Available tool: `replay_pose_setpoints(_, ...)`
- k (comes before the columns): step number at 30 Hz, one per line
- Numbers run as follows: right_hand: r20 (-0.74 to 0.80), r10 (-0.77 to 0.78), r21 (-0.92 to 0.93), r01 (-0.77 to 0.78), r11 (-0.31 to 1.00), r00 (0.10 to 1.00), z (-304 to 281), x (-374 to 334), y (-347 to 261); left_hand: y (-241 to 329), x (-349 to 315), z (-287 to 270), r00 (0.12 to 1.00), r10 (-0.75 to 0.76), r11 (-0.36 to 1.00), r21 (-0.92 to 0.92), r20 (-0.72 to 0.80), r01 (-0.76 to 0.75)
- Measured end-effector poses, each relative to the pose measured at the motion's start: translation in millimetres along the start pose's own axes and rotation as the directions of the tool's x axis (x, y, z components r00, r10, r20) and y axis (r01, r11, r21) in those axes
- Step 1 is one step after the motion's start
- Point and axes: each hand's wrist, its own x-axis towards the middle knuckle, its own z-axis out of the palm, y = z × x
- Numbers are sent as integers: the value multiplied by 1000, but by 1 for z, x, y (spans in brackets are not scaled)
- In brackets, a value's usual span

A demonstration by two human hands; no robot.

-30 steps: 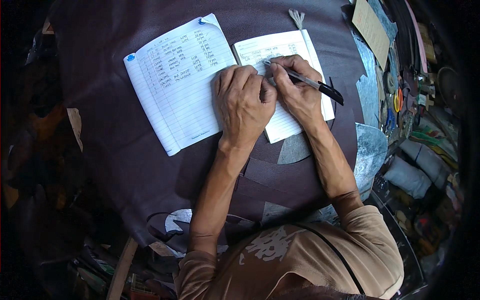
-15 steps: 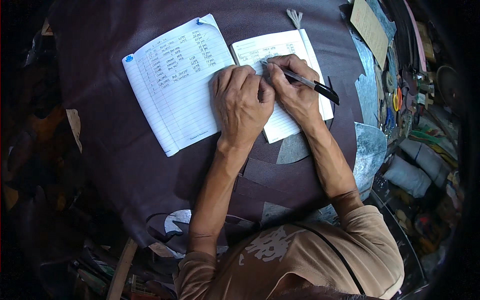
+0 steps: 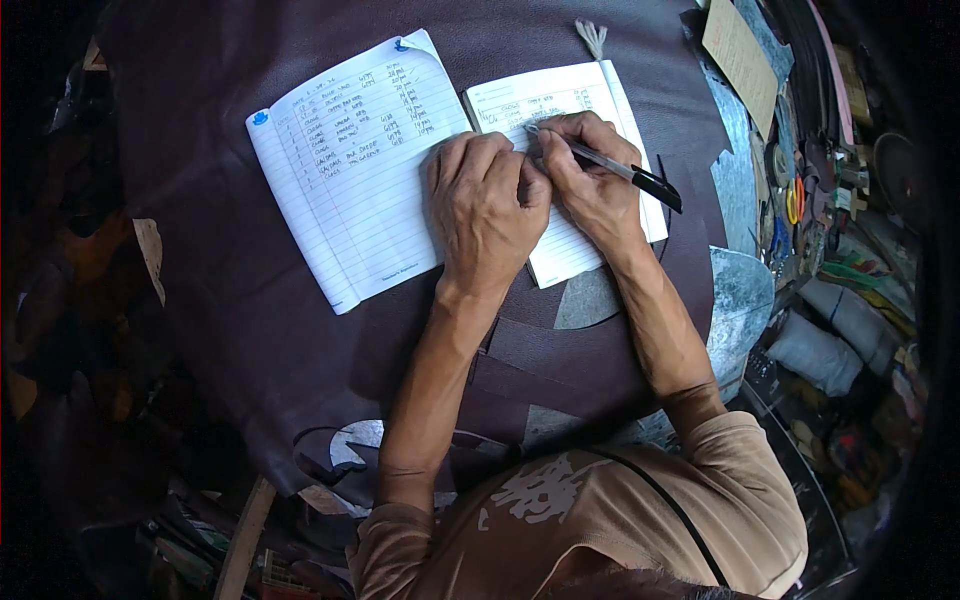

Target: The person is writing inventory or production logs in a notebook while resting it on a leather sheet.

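Curled fingers facing down, my left hand point(image 3: 487, 200) rests across the inner edges of two paper pads. Its fingertips are tucked out of sight, and nothing shows in it. My right hand point(image 3: 597, 185) pinches a clear pen with a black cap point(image 3: 655, 187) on its rear end. The pen's tip meets the smaller ruled pad point(image 3: 575, 250), just below several handwritten lines near its top. To the left lies a larger ruled notepad point(image 3: 345, 230), tilted, with a handwritten list over its upper part and a curled top right corner.
Dark brown leather point(image 3: 250, 350) covers the work surface under both pads. A frayed pale tassel point(image 3: 591, 38) lies beyond the smaller pad. At right are a brown card point(image 3: 738, 60), orange-handled scissors point(image 3: 795, 200), grey metal sheet point(image 3: 738, 295) and stuffed plastic bags point(image 3: 815, 352).
The pen has shifted very slightly to the right and down with my right hand, its tip still at the writing. My left hand stays almost in place.
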Motion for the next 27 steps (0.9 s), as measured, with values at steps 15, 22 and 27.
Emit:
replay_pose_setpoints(15,-20,33,-18,-33,999,999,0,0,-3,-1,-2,0,1000,-3,1000,3,0,3)
replay_pose_setpoints(22,-8,39,4,-39,999,999,0,-2,2,1,2,-4,1000,-6,1000,-1,7,6)
replay_pose_setpoints(27,-35,263,294,-241,925,964,-6,0,-12,0,5,-6,1000,15,1000,-13,0,-15)
